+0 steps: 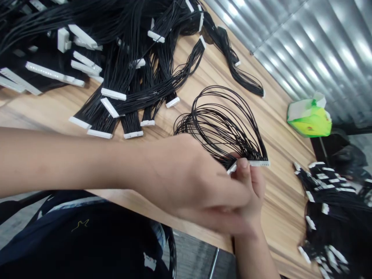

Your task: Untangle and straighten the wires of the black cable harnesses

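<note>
My right hand (254,184) reaches up from the lower right. Its thumb presses on the white connectors of a black wire harness (223,120). Two white connector ends sit at its fingertips, one on each side of the thumb, and the thin wires loop up and left over the table. My left hand (197,182) comes in from the left and crosses in front of the right hand and wrist. It is smeared by motion, and its fingertips are hidden or blurred, so I cannot make out anything in them.
Many black wire harnesses (124,73) with white connectors are heaped at the upper left of the wooden table (279,143). Another pile of harnesses (340,217) lies at the right. A green and white packet (309,116) stands by the corrugated metal panel (319,50).
</note>
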A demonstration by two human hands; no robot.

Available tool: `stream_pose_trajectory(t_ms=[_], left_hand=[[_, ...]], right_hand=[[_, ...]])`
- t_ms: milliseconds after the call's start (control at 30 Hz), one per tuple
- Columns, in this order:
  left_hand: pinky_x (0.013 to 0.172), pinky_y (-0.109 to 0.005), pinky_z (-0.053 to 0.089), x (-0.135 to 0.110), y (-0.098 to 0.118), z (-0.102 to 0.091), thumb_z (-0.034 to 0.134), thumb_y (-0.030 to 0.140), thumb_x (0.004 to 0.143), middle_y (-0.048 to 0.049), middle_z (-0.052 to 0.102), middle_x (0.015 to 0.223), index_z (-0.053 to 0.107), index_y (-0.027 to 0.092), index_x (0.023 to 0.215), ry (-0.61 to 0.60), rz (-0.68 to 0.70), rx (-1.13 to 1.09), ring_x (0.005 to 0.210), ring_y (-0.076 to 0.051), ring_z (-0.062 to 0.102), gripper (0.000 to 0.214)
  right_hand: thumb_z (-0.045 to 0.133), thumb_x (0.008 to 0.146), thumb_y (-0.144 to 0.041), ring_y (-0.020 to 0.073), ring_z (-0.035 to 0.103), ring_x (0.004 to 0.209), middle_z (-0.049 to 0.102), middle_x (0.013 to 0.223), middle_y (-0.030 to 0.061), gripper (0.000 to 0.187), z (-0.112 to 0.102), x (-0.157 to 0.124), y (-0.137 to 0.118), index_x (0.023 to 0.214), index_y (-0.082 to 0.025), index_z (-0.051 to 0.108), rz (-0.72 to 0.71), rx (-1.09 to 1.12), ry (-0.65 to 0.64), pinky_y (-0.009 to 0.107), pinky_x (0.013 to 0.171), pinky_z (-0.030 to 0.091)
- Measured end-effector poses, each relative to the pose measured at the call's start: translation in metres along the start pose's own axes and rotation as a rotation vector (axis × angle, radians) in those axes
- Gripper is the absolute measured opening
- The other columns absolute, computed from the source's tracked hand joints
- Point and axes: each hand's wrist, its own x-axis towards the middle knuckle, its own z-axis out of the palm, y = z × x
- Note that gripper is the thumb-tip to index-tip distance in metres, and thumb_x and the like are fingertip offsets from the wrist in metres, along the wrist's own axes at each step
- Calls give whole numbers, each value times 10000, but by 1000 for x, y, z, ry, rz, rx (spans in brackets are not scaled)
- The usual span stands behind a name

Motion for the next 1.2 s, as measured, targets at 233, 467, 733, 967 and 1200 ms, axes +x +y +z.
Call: stream_pose_trajectory(t_ms=[233,467,733,967,1200], left_hand=[[507,-287,266,4,-12,-5,475,287,1004,59,644,660,652,254,904,-12,-100,245,543,-93,503,206],[521,-292,232,1,-20,4,324,157,986,14,670,739,678,266,965,-95,-167,447,555,-105,473,371],[491,-289,201,5,-20,0,384,197,975,22,675,708,712,244,769,-102,-144,414,506,-86,451,391],[487,-299,218,5,-20,-1,408,211,990,32,706,735,715,262,795,-19,-103,438,516,-86,481,367],[504,-280,282,5,-20,-3,421,174,987,36,717,787,713,258,926,-87,-161,466,597,-98,567,310]], right_hand=[[642,894,-499,184,643,677,710,721,16,291,2,-2,0,869,-223,735,-6,-14,38,342,681,545],[681,873,-510,166,634,744,723,897,29,274,4,-5,-3,899,-246,753,1,64,66,359,752,571],[690,881,-460,157,602,765,679,862,5,212,7,-8,-4,895,-261,762,36,133,64,390,857,556],[688,882,-466,168,596,758,635,802,1,216,7,-10,-6,919,-268,763,25,124,83,412,878,552],[636,920,-481,143,577,714,678,886,20,253,4,-11,-3,960,-258,750,-18,17,35,342,755,543]])
